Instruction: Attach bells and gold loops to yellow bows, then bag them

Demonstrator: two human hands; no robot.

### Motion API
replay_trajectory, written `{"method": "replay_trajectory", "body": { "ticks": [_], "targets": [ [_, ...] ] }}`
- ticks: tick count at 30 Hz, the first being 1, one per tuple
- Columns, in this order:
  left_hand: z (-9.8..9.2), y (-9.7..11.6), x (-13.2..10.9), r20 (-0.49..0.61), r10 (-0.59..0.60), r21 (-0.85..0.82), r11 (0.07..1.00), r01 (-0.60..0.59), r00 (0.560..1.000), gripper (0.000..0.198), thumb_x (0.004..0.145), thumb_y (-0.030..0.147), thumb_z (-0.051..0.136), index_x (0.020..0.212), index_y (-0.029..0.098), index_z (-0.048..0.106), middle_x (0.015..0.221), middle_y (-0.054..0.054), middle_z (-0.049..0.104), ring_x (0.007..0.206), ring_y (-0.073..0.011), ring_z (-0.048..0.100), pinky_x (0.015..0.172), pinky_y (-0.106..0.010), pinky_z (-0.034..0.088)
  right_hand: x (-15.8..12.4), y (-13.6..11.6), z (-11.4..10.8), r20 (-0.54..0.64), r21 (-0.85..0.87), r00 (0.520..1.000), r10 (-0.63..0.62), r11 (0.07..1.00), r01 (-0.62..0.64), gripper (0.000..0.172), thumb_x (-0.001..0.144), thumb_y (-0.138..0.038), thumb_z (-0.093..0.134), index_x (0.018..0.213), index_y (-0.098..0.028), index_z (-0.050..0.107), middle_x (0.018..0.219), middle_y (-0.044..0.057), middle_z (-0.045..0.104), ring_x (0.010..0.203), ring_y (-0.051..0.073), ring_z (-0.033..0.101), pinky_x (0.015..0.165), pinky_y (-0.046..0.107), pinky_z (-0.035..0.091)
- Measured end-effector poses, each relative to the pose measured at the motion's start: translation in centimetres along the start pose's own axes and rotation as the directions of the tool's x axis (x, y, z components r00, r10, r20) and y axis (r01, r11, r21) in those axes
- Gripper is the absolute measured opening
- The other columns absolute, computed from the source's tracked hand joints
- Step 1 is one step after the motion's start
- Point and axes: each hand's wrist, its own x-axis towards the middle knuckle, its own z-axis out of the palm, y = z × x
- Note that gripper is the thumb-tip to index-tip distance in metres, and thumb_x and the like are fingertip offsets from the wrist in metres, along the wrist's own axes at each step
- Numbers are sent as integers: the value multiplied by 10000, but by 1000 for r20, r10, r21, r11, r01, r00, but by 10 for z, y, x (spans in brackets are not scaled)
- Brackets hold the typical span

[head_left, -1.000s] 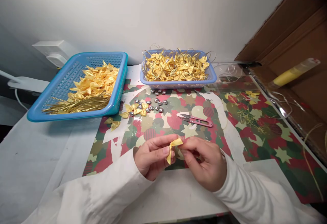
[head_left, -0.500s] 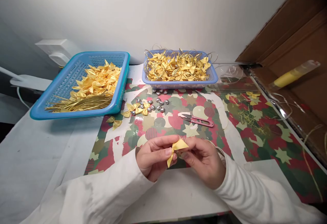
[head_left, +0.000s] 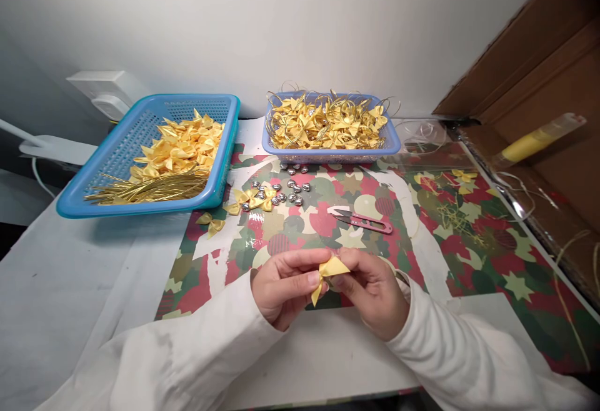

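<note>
A yellow ribbon bow (head_left: 334, 267) is pinched between the thumb and fingers of my left hand (head_left: 288, 286), above the near edge of the patterned sheet. My right hand (head_left: 375, 292) is closed right beside it, fingertips meeting at the bow's right side. Whatever those fingertips pinch is mostly hidden behind the ribbon and thumb. Beyond my hands lie pink-handled thread snips (head_left: 363, 220). Several silver jingle bells (head_left: 291, 197) are scattered farther off, with a few loose bows (head_left: 248, 200) among and beside them.
At the left, a blue basket (head_left: 75, 202) holds yellow bows and a bundle of gold wire ties (head_left: 150, 187). A second basket (head_left: 328, 156) at the back holds bows with gold loops. Thread scraps (head_left: 459, 223) lie at right, near a cardboard box (head_left: 525, 67) and yellow tube (head_left: 539, 139).
The bow has shifted slightly right and turned a little in my fingers. My right hand has moved slightly left, closer to it.
</note>
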Motion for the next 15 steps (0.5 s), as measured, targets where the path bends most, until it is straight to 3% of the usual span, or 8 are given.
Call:
{"method": "replay_trajectory", "body": {
  "ticks": [11,15],
  "targets": [
    [3,1,3,-112,77,68,995,-70,991,252,615,169,817,861,189,768,739,-42,736,648,-127,649,688,-253,518,2,0,5,-12,128,998,62,990,-60,140,893,-276,517,794,-187,559,652,-9,584,578,96,554,534,210,479],
    [1,3,3,-128,55,40,998,-50,990,272,624,176,811,889,205,758,808,-42,745,701,-135,672,727,-256,529,1,-1,1,6,-27,999,51,998,-51,127,892,-257,501,887,-182,603,715,15,625,648,120,576,604,248,491]
  ]
}}
